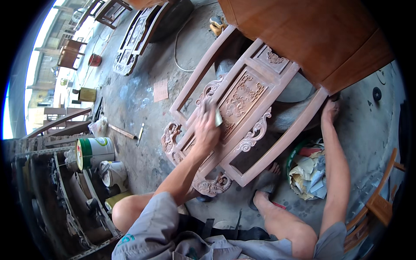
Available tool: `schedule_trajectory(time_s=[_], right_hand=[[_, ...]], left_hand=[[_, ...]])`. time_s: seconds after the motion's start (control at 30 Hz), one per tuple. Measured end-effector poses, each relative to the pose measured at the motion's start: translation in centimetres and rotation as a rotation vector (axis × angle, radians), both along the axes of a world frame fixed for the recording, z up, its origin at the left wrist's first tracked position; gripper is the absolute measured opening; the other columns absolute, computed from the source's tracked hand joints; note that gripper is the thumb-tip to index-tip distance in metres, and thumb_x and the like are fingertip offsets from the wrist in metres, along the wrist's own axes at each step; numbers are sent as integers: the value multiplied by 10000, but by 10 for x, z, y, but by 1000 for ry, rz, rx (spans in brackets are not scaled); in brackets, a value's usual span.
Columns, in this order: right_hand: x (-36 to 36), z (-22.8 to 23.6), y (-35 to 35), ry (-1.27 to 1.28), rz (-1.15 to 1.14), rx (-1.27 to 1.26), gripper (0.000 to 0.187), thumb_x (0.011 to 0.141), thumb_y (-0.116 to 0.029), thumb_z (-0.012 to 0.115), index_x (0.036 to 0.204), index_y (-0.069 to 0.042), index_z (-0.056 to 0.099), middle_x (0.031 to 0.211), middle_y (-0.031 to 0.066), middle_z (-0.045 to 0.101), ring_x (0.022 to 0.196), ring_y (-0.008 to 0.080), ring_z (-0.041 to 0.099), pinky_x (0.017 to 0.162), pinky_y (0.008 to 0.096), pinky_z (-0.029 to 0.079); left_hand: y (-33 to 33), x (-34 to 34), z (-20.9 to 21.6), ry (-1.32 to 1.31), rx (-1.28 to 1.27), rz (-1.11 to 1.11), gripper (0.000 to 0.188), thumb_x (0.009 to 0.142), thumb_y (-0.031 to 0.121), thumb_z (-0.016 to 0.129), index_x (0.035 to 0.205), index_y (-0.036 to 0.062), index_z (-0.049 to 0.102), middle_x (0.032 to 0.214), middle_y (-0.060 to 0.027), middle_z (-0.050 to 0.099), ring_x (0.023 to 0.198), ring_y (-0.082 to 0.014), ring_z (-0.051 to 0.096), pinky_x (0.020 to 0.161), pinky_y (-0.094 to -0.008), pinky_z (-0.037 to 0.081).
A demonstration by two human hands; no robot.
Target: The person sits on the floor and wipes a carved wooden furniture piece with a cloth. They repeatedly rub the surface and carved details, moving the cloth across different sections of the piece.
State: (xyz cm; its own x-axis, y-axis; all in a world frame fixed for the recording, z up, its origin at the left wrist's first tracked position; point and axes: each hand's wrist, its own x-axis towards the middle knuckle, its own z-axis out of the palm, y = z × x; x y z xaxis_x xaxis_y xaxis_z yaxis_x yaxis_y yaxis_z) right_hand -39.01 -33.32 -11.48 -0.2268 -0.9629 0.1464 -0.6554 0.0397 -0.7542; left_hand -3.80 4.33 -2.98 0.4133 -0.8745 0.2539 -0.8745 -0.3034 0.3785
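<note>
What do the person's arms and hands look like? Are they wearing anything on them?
The left hand and right hand are bare, with no gloves showing. The left one is a bit blurry. The forearms are bare too, below short grey sleeves. The left sleeve has a small teal marking. No cables show.

Grey short-sleeved shirt (212, 247), teal mark (126, 239) on left sleeve (156, 216); dark footwear (264, 183), possibly sandals.
</note>
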Motion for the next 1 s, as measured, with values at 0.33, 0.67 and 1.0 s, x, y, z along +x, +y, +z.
schedule_trajectory(time_s=[0.33,0.67,1.0], right_hand=[[8,15,5,114,-124,201,721,1054,-579,432,1320,76,572,1320,362,629,1264,495,600,1055,545,476],[5,-2,-11,147,-150,144,687,1057,-568,423,1309,37,630,1333,331,651,1254,464,633,1052,531,514],[18,-16,-2,157,-167,159,680,1042,-582,453,1281,24,648,1284,322,681,1213,475,662,1025,546,534]], left_hand=[[-8,6,3,33,3,-47,791,815,-69,570,1591,-15,429,1471,-329,556,1499,-483,400,1223,-510,366],[6,9,1,33,-43,-53,752,824,-70,557,1567,-17,453,1498,-340,519,1439,-521,442,1205,-514,370],[10,14,8,66,70,-20,771,829,-68,547,1588,-39,418,1496,-350,521,1518,-488,361,1252,-532,314]])
